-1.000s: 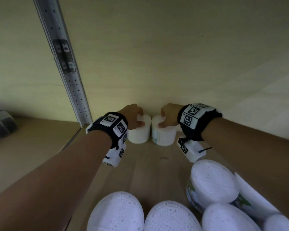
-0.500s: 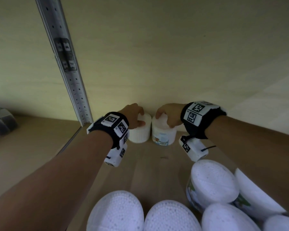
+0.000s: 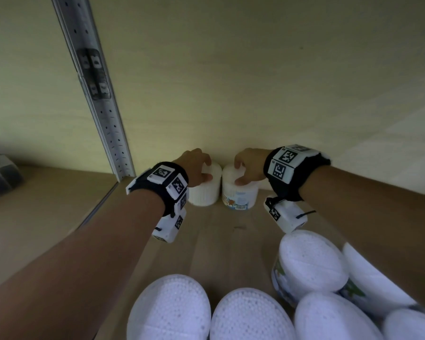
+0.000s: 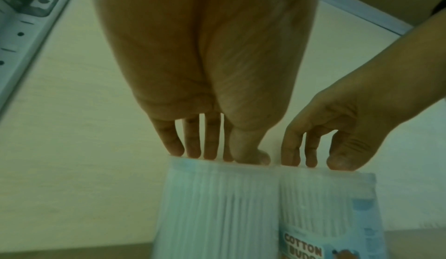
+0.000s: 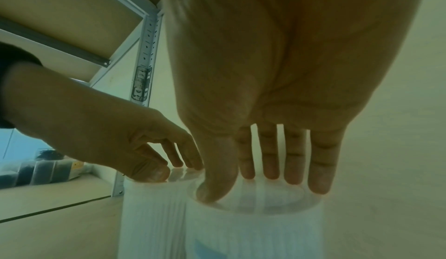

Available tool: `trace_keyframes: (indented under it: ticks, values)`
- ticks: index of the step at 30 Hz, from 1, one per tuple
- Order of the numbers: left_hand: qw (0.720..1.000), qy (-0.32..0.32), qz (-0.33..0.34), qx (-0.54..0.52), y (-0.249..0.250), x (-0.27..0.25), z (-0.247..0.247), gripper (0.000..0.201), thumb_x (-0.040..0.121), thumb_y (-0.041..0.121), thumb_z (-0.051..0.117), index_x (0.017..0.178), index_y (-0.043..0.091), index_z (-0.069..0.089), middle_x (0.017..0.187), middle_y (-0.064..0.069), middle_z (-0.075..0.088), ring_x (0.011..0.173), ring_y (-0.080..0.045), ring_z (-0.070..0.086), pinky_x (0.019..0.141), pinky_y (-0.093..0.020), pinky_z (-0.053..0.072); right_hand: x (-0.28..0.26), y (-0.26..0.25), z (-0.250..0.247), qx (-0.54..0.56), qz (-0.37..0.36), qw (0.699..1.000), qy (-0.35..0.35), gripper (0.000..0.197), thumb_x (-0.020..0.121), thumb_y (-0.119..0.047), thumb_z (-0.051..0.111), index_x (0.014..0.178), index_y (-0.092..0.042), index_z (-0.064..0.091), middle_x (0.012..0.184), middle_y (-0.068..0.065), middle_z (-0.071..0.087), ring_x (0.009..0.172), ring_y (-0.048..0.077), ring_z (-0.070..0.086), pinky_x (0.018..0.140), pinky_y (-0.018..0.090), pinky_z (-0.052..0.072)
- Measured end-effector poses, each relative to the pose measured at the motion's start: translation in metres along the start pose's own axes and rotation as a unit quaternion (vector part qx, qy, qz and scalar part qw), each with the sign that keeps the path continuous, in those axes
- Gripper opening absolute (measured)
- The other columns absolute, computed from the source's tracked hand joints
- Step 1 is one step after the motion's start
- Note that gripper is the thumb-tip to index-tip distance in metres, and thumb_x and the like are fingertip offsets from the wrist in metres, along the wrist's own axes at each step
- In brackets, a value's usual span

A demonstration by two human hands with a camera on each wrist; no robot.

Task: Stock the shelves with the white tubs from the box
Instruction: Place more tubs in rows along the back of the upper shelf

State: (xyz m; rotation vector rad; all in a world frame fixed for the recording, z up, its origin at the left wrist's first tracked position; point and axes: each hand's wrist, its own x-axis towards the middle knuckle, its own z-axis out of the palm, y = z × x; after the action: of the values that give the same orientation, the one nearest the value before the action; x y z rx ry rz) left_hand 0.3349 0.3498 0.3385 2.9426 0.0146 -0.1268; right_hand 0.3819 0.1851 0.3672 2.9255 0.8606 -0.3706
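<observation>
Two white ribbed tubs stand side by side at the back of the wooden shelf (image 3: pixel 219 244), against the wall. My left hand (image 3: pixel 198 166) grips the lid of the left tub (image 3: pixel 204 193) from above, thumb in front and fingers behind. My right hand (image 3: pixel 247 168) grips the lid of the right tub (image 3: pixel 241 196) the same way. That tub's printed label and barcode face front. In the left wrist view the left hand's fingertips (image 4: pixel 190 152) sit on the left tub's (image 4: pixel 217 206) rim. In the right wrist view my thumb and fingers (image 5: pixel 293 179) span the right tub's (image 5: pixel 253 230) lid.
Several more white tubs (image 3: pixel 309 263) stand at the front of the shelf, below and between my forearms. A perforated metal upright (image 3: pixel 103 114) rises at the left. Beyond it, dark packaged goods (image 3: pixel 0 173) sit on the neighbouring shelf. Bare board lies between the front and back tubs.
The right tub has turned under my right hand, so its label and barcode now face front. My left hand and its tub have hardly moved.
</observation>
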Motion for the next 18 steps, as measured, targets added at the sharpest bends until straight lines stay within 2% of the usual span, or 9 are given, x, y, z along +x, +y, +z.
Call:
trace_keyframes:
  ticks: [2,5,11,14,18]
  values:
    - [1.000,0.001,0.000,-0.001,-0.0003,-0.0001,0.0003,0.048,0.094,0.034,0.054,0.136,0.014,0.044,0.137,-0.011,0.040,0.129,-0.031,0.038,0.106,-0.040,0.034,-0.0011,0.0017,-0.0008,-0.002,-0.011,1.000,-0.004,0.058,0.089,-0.030,0.064,0.138,-0.008,0.043,0.143,0.011,0.042,0.128,0.028,0.046,0.102,0.034,0.040]
    - [1.000,0.002,0.000,-0.002,-0.0007,0.0005,0.0004,0.047,0.094,0.034,0.054,0.135,0.015,0.044,0.137,-0.010,0.040,0.129,-0.030,0.038,0.107,-0.040,0.033,-0.0016,0.0035,-0.0030,-0.004,-0.029,0.999,-0.012,0.056,0.087,-0.018,0.066,0.139,-0.012,0.043,0.145,0.009,0.040,0.130,0.027,0.044,0.103,0.034,0.039]
    - [1.000,0.001,-0.002,-0.002,-0.0001,0.0005,0.0004,0.048,0.094,0.034,0.054,0.136,0.015,0.043,0.137,-0.010,0.040,0.129,-0.029,0.038,0.106,-0.039,0.034,-0.0052,0.0059,-0.0052,0.014,-0.053,0.998,-0.008,0.055,0.085,-0.001,0.063,0.136,-0.018,0.051,0.144,0.007,0.042,0.129,0.026,0.045,0.096,0.032,0.043]
    - [1.000,-0.002,-0.003,-0.003,0.0005,0.0012,0.0003,0.048,0.094,0.034,0.054,0.136,0.014,0.043,0.137,-0.011,0.040,0.129,-0.030,0.038,0.106,-0.039,0.034,-0.0029,0.0066,-0.0039,0.041,-0.037,0.998,0.015,0.051,0.085,-0.010,0.065,0.134,-0.016,0.051,0.139,0.008,0.047,0.123,0.027,0.050,0.090,0.031,0.044]
    - [1.000,0.002,0.000,-0.008,-0.0003,0.0011,0.0015,0.047,0.094,0.033,0.054,0.136,0.015,0.043,0.135,-0.010,0.040,0.128,-0.030,0.039,0.105,-0.039,0.034,0.0024,0.0064,0.0025,0.018,0.001,1.000,0.013,0.062,0.087,-0.043,0.063,0.136,-0.008,0.048,0.138,0.010,0.049,0.123,0.027,0.051,0.098,0.033,0.043]
